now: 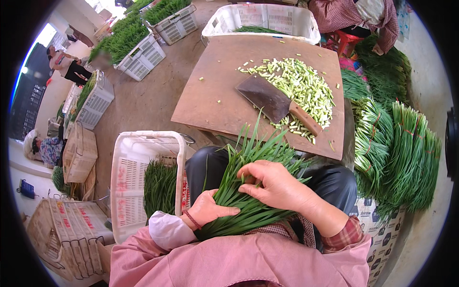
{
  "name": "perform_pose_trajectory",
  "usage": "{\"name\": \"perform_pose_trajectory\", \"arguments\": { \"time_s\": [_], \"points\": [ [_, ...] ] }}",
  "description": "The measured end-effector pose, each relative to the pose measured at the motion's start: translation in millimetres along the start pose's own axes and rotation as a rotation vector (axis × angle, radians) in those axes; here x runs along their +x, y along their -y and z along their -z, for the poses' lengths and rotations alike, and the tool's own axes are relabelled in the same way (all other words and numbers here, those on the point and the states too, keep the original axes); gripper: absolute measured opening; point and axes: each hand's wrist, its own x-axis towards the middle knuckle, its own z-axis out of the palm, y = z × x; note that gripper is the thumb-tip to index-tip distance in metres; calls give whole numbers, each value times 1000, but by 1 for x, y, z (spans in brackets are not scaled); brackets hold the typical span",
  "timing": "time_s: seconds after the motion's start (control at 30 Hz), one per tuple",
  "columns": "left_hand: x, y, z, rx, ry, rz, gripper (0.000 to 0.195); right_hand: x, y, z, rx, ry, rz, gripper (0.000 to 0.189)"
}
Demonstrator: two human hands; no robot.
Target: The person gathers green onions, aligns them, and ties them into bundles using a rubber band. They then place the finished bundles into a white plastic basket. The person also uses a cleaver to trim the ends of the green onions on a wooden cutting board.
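A loose bundle of long green leaves, which look like garlic chives [251,215], lies across my lap. My left hand [209,211], with a dark red bead bracelet at the wrist, is closed around the bundle's near left part, thumb on top. Above the leaves is my right hand [265,183], its thumb and curled fingers pinching a leaf. Beyond my knees, a cleaver [267,97] with a wooden handle rests on a brown wooden table [208,89], partly over a heap of short cut pale-green stem pieces [308,82].
At my left stands a white plastic crate [125,179] with green leaves inside. Tied bundles of chives [408,143] are piled at the right. Another white crate [251,14] adjoins the table's far edge. A person [373,14] sits at upper right; stacked crates [68,233] stand lower left.
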Motion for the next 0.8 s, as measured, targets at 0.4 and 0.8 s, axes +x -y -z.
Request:
{"name": "perform_pose_trajectory", "arguments": {
  "time_s": [0.4,0.8],
  "points": [
    [-10,10,1,-42,4,-56,53,13,-11,66,138,-319,-179,21],
    [-22,-4,-10,-126,21,-43,51,25,-47,45,327,-43,-219,13]
  ]
}}
